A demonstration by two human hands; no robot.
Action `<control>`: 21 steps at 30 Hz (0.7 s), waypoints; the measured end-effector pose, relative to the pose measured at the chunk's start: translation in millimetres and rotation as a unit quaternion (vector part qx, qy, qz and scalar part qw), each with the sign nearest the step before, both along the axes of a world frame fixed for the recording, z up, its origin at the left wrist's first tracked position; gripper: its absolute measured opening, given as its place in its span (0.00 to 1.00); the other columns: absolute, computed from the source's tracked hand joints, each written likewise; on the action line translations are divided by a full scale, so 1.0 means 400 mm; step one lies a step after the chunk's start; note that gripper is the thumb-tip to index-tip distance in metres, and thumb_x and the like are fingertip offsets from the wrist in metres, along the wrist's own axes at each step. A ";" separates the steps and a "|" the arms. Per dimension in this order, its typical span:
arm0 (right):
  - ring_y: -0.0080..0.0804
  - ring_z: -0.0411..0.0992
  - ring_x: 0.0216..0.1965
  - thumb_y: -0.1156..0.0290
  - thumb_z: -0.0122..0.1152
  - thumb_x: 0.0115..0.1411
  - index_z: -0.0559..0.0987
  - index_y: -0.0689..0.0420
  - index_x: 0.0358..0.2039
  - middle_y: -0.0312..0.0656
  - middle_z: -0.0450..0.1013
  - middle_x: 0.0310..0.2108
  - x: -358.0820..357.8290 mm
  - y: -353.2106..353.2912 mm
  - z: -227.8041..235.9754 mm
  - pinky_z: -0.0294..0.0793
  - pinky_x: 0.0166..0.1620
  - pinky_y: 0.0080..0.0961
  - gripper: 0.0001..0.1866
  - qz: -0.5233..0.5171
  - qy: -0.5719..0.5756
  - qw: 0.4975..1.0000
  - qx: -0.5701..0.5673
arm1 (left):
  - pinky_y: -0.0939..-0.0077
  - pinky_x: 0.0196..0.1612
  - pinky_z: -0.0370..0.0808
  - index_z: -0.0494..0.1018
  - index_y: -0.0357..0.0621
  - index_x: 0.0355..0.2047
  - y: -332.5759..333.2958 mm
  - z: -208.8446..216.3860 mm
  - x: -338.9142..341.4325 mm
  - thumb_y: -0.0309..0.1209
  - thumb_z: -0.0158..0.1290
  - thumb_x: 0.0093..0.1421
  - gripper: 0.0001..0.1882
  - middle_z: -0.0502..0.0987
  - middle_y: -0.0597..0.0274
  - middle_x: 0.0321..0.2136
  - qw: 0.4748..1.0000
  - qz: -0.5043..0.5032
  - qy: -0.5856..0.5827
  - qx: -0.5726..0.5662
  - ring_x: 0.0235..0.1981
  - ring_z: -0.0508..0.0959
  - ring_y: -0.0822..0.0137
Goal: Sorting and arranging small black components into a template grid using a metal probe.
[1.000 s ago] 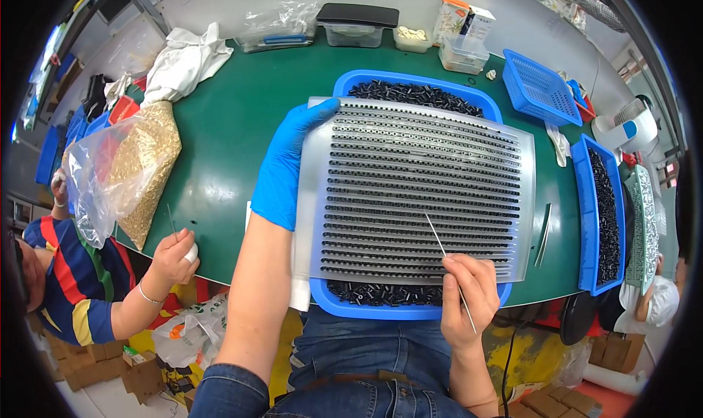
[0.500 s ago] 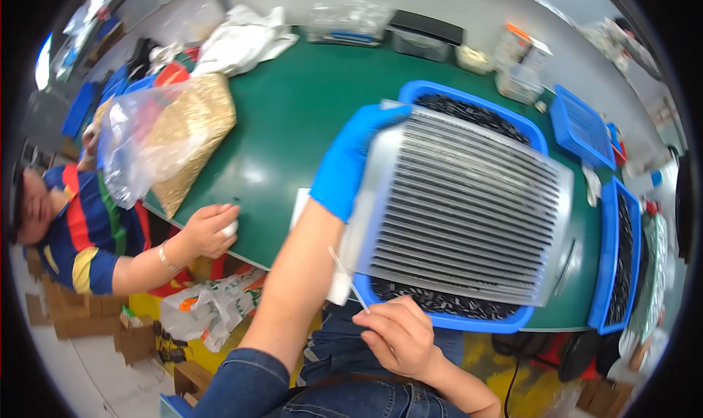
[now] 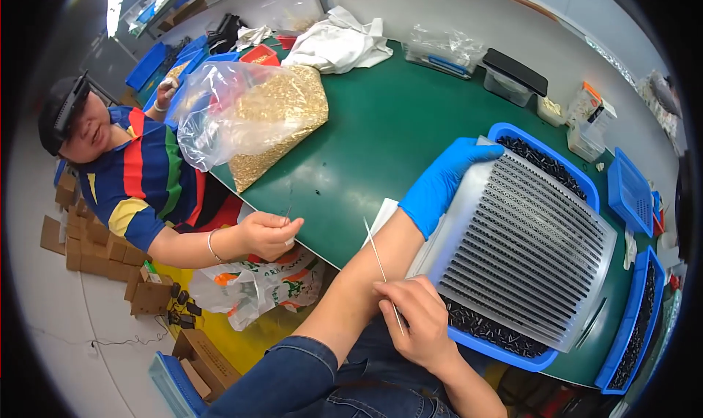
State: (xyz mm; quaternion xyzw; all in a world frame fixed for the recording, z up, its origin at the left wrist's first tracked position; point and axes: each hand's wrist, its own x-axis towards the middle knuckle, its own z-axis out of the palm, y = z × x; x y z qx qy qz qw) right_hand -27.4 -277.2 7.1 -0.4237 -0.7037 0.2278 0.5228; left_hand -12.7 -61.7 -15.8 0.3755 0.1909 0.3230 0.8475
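Note:
My left hand [image 3: 441, 187], in a blue glove, grips the upper left edge of a translucent slotted tray [image 3: 531, 246]. Rows of small black pieces fill the tray's grooves. It lies tilted over a blue bin [image 3: 592, 187] holding many short black tube-like pieces [image 3: 505, 331]. My bare right hand [image 3: 419, 319] is closed around a thin metal rod [image 3: 375, 251], which points up and away across my left forearm. The hand is near the tray's lower left corner, apart from it. Part of the bin is hidden under the tray.
A co-worker sits at the left; that person's hand [image 3: 269, 235] reaches over the table edge. A clear bag of gold-coloured pieces [image 3: 282, 117] lies on the green table [image 3: 366, 139]. Tweezers [image 3: 592, 323] rest right of the tray, by a narrow blue bin [image 3: 635, 330].
The view has turned left, so the table's things appear farther right. My left hand still grips the tray. My right hand still holds the rod, which now crosses my left forearm.

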 end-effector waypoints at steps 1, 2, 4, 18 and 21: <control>0.39 0.73 0.30 0.83 0.64 0.51 0.79 0.64 0.39 0.43 0.76 0.32 -0.005 0.006 -0.003 0.72 0.35 0.31 0.13 0.003 -0.004 1.000 0.009 | 0.70 0.43 0.80 0.68 0.35 0.51 0.000 0.005 -0.003 0.27 0.62 0.55 0.24 0.80 0.52 0.38 1.000 0.006 0.004 0.006 0.36 0.82 0.63; 0.39 0.73 0.30 0.83 0.64 0.51 0.79 0.64 0.39 0.43 0.76 0.32 -0.011 0.015 -0.005 0.72 0.35 0.31 0.13 0.007 -0.003 1.000 0.010 | 0.70 0.43 0.80 0.68 0.35 0.51 0.000 0.008 -0.008 0.27 0.62 0.55 0.24 0.80 0.52 0.38 1.000 0.009 0.006 0.006 0.36 0.82 0.63; 0.40 0.73 0.33 0.82 0.63 0.52 0.79 0.64 0.40 0.43 0.76 0.34 -0.031 0.041 -0.006 0.72 0.37 0.31 0.13 0.007 -0.034 0.999 0.034 | 0.69 0.42 0.80 0.69 0.36 0.52 0.003 0.012 -0.017 0.26 0.62 0.55 0.25 0.79 0.51 0.39 1.000 -0.008 -0.005 0.013 0.36 0.82 0.62; 0.35 0.71 0.40 0.76 0.61 0.54 0.78 0.57 0.47 0.37 0.76 0.41 -0.130 0.129 -0.052 0.65 0.48 0.34 0.18 -0.006 -0.175 0.984 0.029 | 0.75 0.53 0.71 0.76 0.35 0.49 0.050 -0.053 0.003 0.39 0.54 0.65 0.20 0.80 0.57 0.46 0.979 -0.129 -0.113 0.106 0.46 0.79 0.66; 0.34 0.71 0.40 0.76 0.61 0.54 0.77 0.57 0.49 0.35 0.76 0.45 -0.127 0.132 -0.051 0.64 0.49 0.33 0.20 0.000 -0.198 0.980 0.020 | 0.74 0.53 0.71 0.76 0.34 0.49 0.047 -0.060 0.001 0.38 0.54 0.64 0.21 0.80 0.57 0.45 0.983 -0.120 -0.123 0.065 0.46 0.79 0.66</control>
